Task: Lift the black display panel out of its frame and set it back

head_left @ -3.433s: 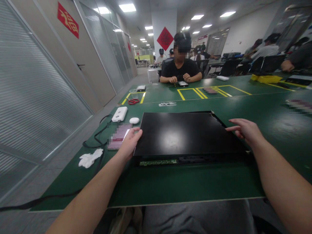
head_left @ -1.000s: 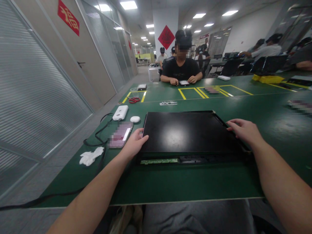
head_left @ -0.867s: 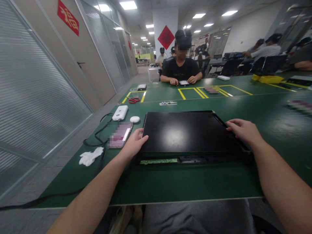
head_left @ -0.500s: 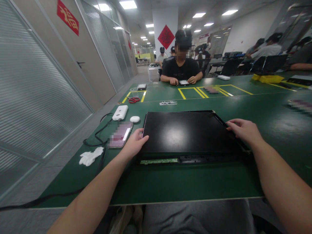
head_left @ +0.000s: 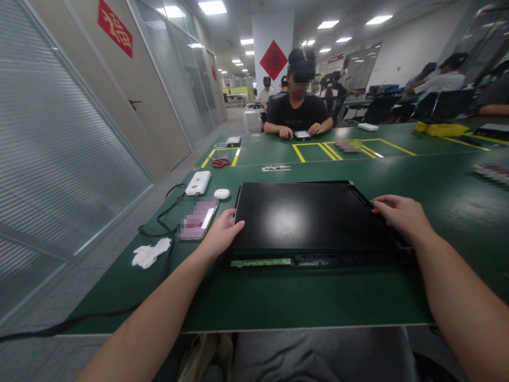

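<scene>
So the flat panel [head_left: 308, 215] sits mid-table [head_left: 278, 297], phone [head_left: 198, 218] just left of it, power bank [head_left: 198, 182] behind the phone, scissors [head_left: 218, 163] further back, another person [head_left: 299, 109] across.

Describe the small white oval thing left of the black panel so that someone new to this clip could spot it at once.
On the green table, start at the big black panel that both hands grip, then go to its far left corner. The white oval case lies just beyond, between the panel and the white power bank. It is rounded and cable-free, unlike that longer bank.
</scene>
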